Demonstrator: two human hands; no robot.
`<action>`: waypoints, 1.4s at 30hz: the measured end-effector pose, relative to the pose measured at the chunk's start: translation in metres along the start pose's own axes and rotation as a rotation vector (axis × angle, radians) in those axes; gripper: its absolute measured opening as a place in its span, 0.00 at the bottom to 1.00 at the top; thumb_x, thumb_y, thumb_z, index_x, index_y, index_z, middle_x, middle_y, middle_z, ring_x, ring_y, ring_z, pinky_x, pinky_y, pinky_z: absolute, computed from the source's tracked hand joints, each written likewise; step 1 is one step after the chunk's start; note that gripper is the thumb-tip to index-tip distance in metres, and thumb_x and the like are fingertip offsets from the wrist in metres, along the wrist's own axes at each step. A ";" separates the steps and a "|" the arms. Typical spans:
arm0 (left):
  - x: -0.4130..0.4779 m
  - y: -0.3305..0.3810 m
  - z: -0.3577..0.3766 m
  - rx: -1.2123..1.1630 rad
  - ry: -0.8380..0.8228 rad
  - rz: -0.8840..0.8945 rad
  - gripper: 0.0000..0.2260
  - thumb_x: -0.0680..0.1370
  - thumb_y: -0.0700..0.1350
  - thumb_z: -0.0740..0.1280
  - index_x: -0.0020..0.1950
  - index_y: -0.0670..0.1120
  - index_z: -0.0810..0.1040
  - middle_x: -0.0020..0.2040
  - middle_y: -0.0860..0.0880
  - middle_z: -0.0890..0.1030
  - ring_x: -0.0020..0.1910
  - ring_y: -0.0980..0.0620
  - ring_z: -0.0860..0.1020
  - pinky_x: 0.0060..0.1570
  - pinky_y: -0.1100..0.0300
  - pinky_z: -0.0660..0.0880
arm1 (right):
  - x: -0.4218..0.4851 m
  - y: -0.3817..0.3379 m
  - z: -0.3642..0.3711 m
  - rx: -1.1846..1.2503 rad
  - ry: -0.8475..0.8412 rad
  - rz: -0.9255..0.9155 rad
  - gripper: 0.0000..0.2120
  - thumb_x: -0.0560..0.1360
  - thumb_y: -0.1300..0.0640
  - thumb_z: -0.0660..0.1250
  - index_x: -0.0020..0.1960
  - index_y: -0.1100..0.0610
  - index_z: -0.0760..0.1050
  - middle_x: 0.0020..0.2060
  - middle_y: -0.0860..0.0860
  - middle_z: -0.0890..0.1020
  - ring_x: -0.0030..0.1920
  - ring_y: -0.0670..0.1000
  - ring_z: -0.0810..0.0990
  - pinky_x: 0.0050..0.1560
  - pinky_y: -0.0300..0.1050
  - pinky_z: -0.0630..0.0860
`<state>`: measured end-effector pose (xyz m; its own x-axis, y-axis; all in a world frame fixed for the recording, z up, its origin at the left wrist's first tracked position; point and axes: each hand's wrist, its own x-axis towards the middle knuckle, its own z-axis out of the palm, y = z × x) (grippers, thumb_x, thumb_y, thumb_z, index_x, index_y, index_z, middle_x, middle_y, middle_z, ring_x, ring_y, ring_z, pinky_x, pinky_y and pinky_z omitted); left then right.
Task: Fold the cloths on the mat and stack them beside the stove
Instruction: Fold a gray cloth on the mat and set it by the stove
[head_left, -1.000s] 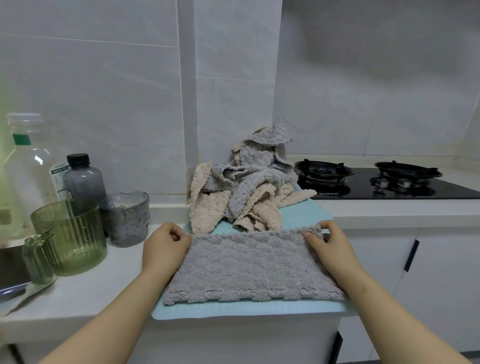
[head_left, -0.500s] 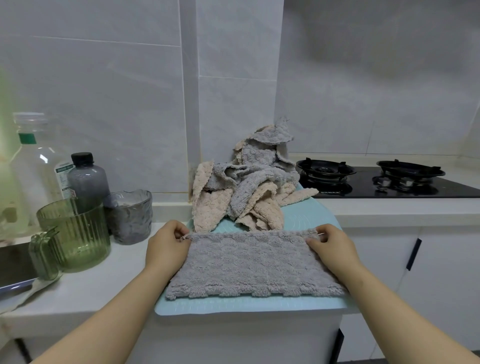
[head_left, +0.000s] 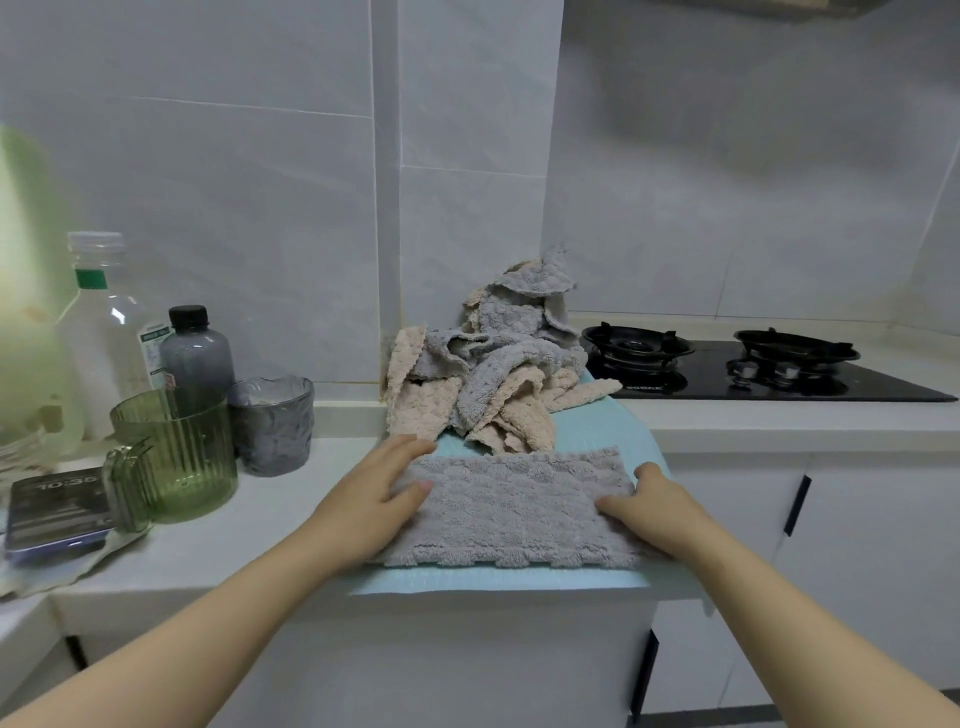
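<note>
Head view. Grey cloth (head_left: 511, 506) spread flat at front of blue mat (head_left: 519, 579), mat reaching the counter lip. Left hand (head_left: 382, 488) flat on left end, fingers straight, gripping nothing. Right hand (head_left: 649, 504) pressing right end, thumb spread, no grip apparent. Unfolded pile (head_left: 483, 384) just behind; stove (head_left: 753, 374) to the right.

Risks: mat sliding forward under a push; skewed fold from misaligned ends; snagging on pile.

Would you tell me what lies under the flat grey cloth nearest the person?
The light blue mat lies under the grey cloth, showing along its near and far edges. Anything else beneath is covered; the left hand and right hand rest on top.
</note>
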<state>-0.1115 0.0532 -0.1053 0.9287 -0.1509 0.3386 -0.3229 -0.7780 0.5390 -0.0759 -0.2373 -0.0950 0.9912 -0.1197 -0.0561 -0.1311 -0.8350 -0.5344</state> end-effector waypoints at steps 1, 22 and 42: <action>-0.002 0.001 0.005 0.034 -0.103 0.000 0.23 0.79 0.56 0.58 0.73 0.55 0.61 0.74 0.54 0.60 0.72 0.57 0.61 0.68 0.63 0.58 | -0.003 -0.001 -0.002 0.002 -0.026 0.013 0.15 0.71 0.46 0.65 0.49 0.56 0.68 0.37 0.49 0.76 0.41 0.52 0.76 0.48 0.45 0.72; 0.000 -0.008 -0.006 -0.748 -0.058 -0.346 0.38 0.72 0.62 0.66 0.75 0.56 0.50 0.69 0.48 0.69 0.64 0.50 0.70 0.63 0.58 0.63 | -0.029 -0.106 0.000 0.594 -0.101 -0.149 0.11 0.75 0.62 0.63 0.38 0.56 0.61 0.28 0.52 0.63 0.25 0.49 0.59 0.23 0.37 0.56; -0.004 -0.001 -0.004 -0.696 -0.076 -0.406 0.11 0.79 0.42 0.63 0.60 0.46 0.77 0.57 0.48 0.78 0.54 0.53 0.75 0.56 0.63 0.68 | -0.024 -0.074 0.072 0.354 0.185 -0.295 0.05 0.76 0.54 0.61 0.44 0.53 0.74 0.40 0.49 0.79 0.42 0.51 0.78 0.46 0.50 0.74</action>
<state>-0.1156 0.0568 -0.1044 0.9996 0.0013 -0.0269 0.0265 -0.2265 0.9737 -0.0885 -0.1344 -0.1147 0.9612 -0.0261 0.2744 0.2003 -0.6179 -0.7603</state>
